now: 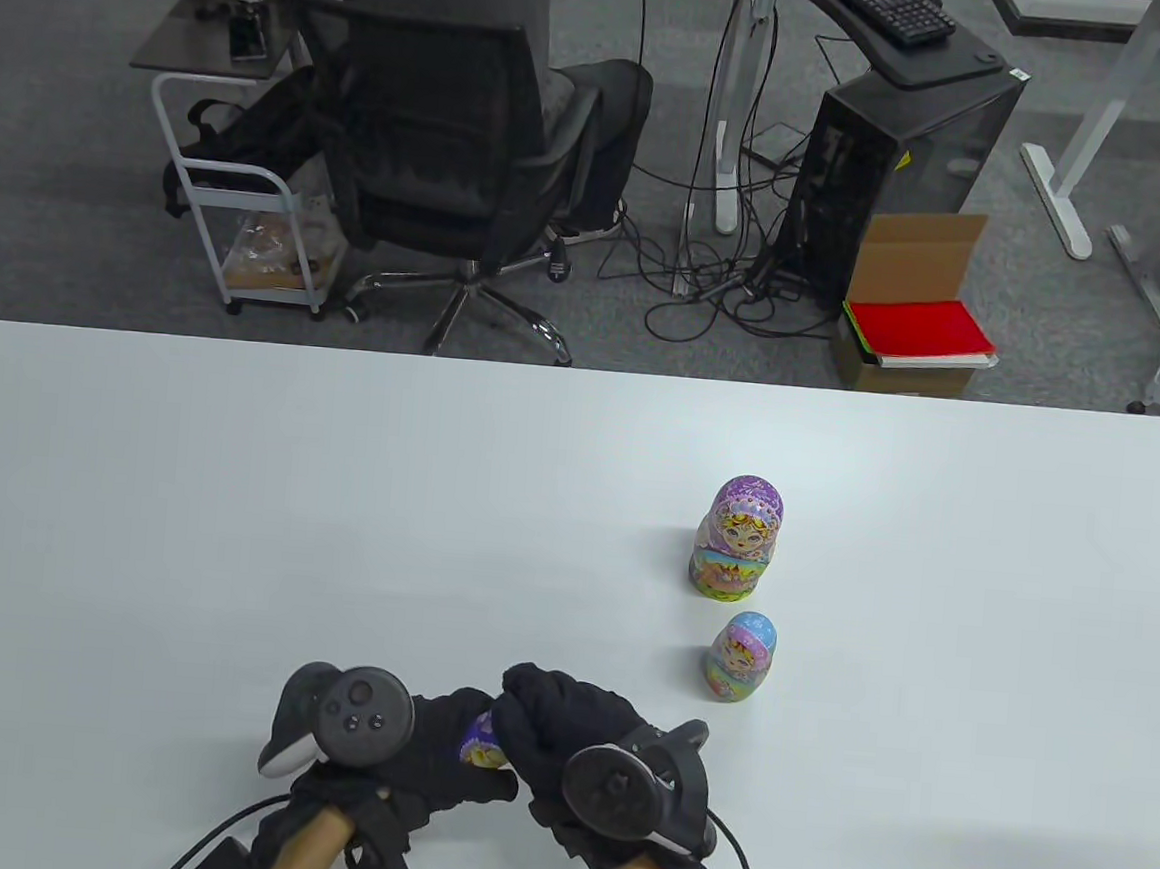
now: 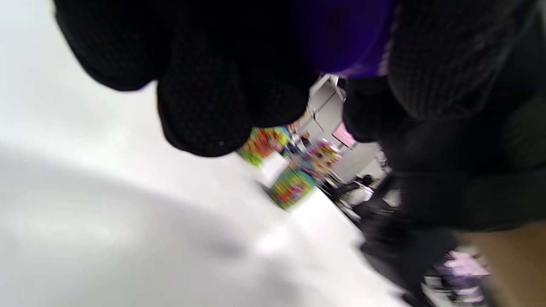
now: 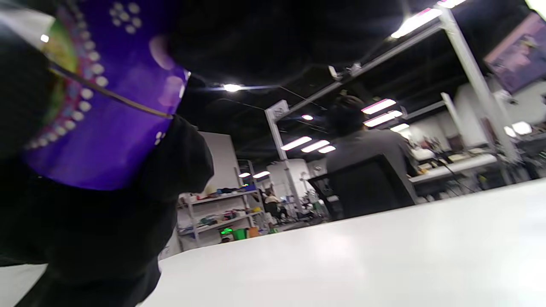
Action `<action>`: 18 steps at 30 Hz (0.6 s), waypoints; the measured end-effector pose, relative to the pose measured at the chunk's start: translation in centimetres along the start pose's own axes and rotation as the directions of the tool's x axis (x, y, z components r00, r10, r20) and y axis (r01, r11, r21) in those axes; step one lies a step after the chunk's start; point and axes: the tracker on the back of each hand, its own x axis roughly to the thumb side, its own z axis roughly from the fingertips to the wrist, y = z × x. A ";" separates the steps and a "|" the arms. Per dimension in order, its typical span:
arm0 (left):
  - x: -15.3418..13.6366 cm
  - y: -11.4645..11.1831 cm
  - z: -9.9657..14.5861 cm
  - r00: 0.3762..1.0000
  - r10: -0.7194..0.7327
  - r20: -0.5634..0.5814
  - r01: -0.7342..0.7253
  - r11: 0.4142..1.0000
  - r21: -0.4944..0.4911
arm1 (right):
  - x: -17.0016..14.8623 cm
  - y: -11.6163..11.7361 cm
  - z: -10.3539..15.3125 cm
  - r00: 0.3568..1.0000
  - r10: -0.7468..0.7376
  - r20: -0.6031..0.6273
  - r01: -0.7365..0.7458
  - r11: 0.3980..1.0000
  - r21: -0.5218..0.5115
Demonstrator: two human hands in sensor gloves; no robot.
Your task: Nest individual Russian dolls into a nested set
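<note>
Both hands, left hand [image 1: 434,754] and right hand [image 1: 558,719], gripping purple doll [image 1: 480,743], no legible writing.

1. A big white table [image 1: 235,488] is filling the front of the room.
2. A black office chair on wheels [image 1: 441,163] is standing behind the table, with someone sitting in it.
3. A black computer tower [image 1: 892,168] is sitting on the grey floor, with black cables [image 1: 711,294] lying beside it.
4. A brown cardboard box [image 1: 911,310] is holding a red folder [image 1: 917,329].
5. A small white cart [image 1: 245,228] is standing left of the chair.
</note>
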 end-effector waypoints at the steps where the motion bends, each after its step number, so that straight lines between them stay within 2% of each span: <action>1: -0.3 0.1 0.0 1.000 0.027 -0.001 -0.027 0.999 -0.030 | 0.3 0.0 0.0 1.000 0.016 0.019 -0.016 1.000 -0.010; 3: -0.3 0.2 0.0 1.000 -0.006 0.012 0.007 0.999 -0.052 | 0.8 0.2 0.1 0.999 0.032 0.041 -0.032 0.999 -0.015; 4: 0.0 0.1 0.0 0.999 -0.039 0.026 0.040 0.999 -0.023 | 0.9 0.2 0.0 0.999 0.021 0.036 -0.021 1.000 -0.009; 6: 1.3 0.1 0.4 0.973 -0.227 0.033 0.221 0.968 0.121 | 0.7 0.2 0.0 1.000 -0.015 -0.018 0.015 1.000 0.005; 7: 1.8 0.0 0.4 0.962 -0.273 0.023 0.265 0.949 0.168 | 0.6 0.1 -0.1 1.000 -0.009 -0.017 0.009 1.000 -0.006; 8: 2.2 -0.4 0.6 0.955 -0.297 0.003 0.289 0.931 0.222 | 0.5 -0.1 0.0 0.999 -0.010 -0.044 0.010 1.000 -0.015; 14: 3.9 -1.1 0.9 0.914 -0.400 -0.073 0.401 0.854 0.333 | 0.7 -0.8 0.2 0.994 0.004 -0.107 -0.008 0.999 -0.041; 16: 4.2 -1.3 1.0 0.884 -0.457 -0.101 0.459 0.805 0.377 | 0.9 -0.8 0.2 0.991 0.014 -0.132 -0.021 0.999 -0.045; 18: 4.2 -1.5 1.0 0.884 -0.454 -0.112 0.461 0.805 0.374 | 0.8 -0.8 0.1 0.988 0.012 -0.155 -0.016 1.000 -0.025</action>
